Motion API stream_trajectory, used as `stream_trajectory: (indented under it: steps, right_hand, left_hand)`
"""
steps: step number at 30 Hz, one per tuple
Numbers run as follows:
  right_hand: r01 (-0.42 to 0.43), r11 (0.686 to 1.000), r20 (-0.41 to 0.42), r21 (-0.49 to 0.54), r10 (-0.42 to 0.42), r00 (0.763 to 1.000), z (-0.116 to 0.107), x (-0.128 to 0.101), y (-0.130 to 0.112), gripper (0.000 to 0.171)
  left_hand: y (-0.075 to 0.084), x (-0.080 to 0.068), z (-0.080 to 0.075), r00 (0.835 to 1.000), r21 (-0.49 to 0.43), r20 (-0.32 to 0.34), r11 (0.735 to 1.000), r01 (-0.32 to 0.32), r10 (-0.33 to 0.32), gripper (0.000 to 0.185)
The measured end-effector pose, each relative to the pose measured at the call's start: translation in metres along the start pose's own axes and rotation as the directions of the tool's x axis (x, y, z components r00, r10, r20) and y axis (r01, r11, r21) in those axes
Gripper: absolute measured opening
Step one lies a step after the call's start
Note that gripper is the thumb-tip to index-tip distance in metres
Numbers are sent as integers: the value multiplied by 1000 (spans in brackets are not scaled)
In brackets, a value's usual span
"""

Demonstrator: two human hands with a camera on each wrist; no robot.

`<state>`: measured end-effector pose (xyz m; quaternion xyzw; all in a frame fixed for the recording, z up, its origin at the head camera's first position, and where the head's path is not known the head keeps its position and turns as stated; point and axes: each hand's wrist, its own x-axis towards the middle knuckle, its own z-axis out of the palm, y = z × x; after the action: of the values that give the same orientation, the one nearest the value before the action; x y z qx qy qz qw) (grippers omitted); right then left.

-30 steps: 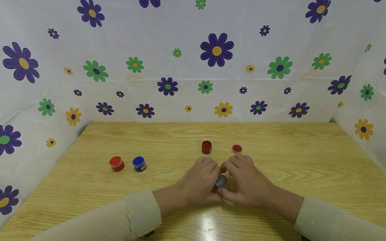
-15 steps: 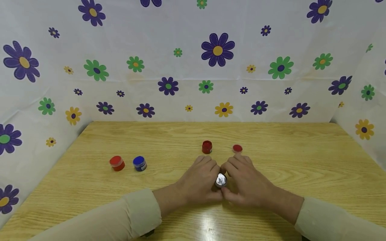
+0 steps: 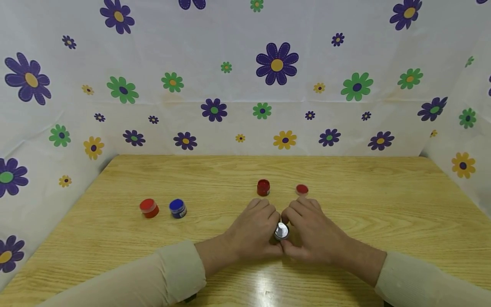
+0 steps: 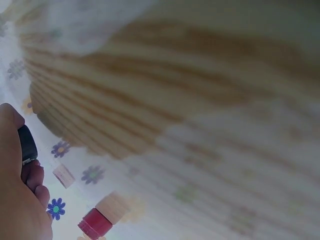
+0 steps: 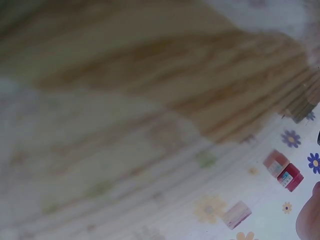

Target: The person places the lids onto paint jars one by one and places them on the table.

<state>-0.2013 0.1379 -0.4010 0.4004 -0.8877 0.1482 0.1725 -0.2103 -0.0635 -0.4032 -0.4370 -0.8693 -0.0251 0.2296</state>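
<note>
1. Nearest the camera, two cream sleeves (image 3: 168,273) are reaching in over the light wooden table (image 3: 383,204), and the two hands are meeting at its middle front edge.
2. The left hand (image 3: 251,232) and the right hand (image 3: 312,232) are pressing together around a small round pot with a shiny silver foil top (image 3: 281,230) — fingers of both are curling onto it, thumbs below, so each hand is gripping the same pot, which is sitting low, at or just above the tabletop.
3. Judging from the grip and the bare foil, the person is working at opening this pot; the foil seal looks unbroken, though it is too small to be sure.
4. The next move is likely calling for one hand to steady the pot's body while a fingertip of the other catches the foil's edge and peels — gently, to keep the contents from spilling.
5. Just beyond the fingertips, a small dark-red open pot (image 3: 263,187) and a flat red lid (image 3: 301,189) are lying apart from each other.
6. Off to the left, a red-capped pot (image 3: 148,208) and a blue-capped pot (image 3: 177,208) are standing side by side.
7. Farthest back, a white cloth with printed flowers (image 3: 276,64) is walling in the table.
</note>
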Motion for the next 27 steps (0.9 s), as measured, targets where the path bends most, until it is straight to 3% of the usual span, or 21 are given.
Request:
stream_trajectory:
  steps: [11,15,19,27]
  right_hand:
    - [-16,999,14,-34,17,1000,-1,0,-1,30]
    - [-8,998,16,-69,9,1000,-1,-1,-2,31]
    - [0,994,4,-106,0,1000,0,-1,-2,43]
    - [-10,997,-6,-73,10,1000,0,-1,-2,39]
  left_hand:
    - [1,0,0,1000,10,21,1000,-6,5,41]
    - [4,-1,1,999,12,3,999,-43,43,39]
    - [6,0,1,997,46,-12,996,-75,76,39]
    - [4,-2,-2,999,20,38,1000,-6,5,48]
